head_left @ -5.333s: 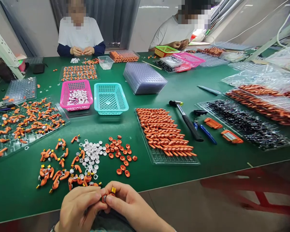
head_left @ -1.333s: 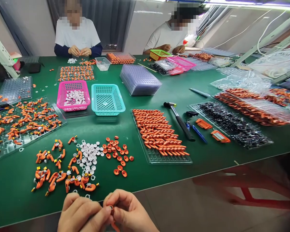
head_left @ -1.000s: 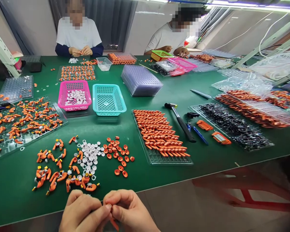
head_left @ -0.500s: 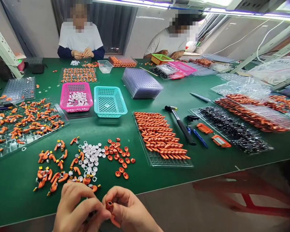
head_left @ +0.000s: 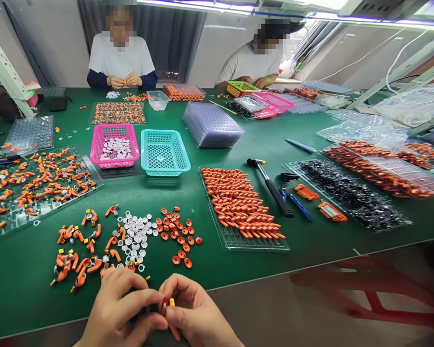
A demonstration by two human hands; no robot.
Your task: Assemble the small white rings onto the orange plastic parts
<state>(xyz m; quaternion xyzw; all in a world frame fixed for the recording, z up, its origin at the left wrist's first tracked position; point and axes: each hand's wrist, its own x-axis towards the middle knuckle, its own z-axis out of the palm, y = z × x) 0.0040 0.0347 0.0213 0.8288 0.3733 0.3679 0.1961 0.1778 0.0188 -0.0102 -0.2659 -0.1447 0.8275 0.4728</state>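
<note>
At the table's near edge, my right hand [head_left: 198, 313] is closed in a pinch on an orange curved piece [head_left: 174, 332], which looks like an earphone housing with a stem. A yellow tip [head_left: 172, 302] shows at its top. My left hand [head_left: 121, 306] meets it from the left, thumb and fingertips pinching the same piece; the exact contact is partly hidden. Beyond my hands lie loose orange curved pieces with yellow tips [head_left: 67, 262], a heap of small white discs [head_left: 135, 233] and a group of orange round caps [head_left: 175, 224].
A pink basket [head_left: 115, 163] holds white bits beside a turquoise basket [head_left: 165, 169]. Trays of orange parts [head_left: 238, 202] and black parts [head_left: 347, 193] lie rightward, with a hammer [head_left: 271, 188] between. Left stands another tray [head_left: 63, 205]. Two people work across the table.
My fingers have shifted around the orange piece, and it has turned: its round open end faced me before, now a yellow tip shows. My left hand has moved slightly right.
</note>
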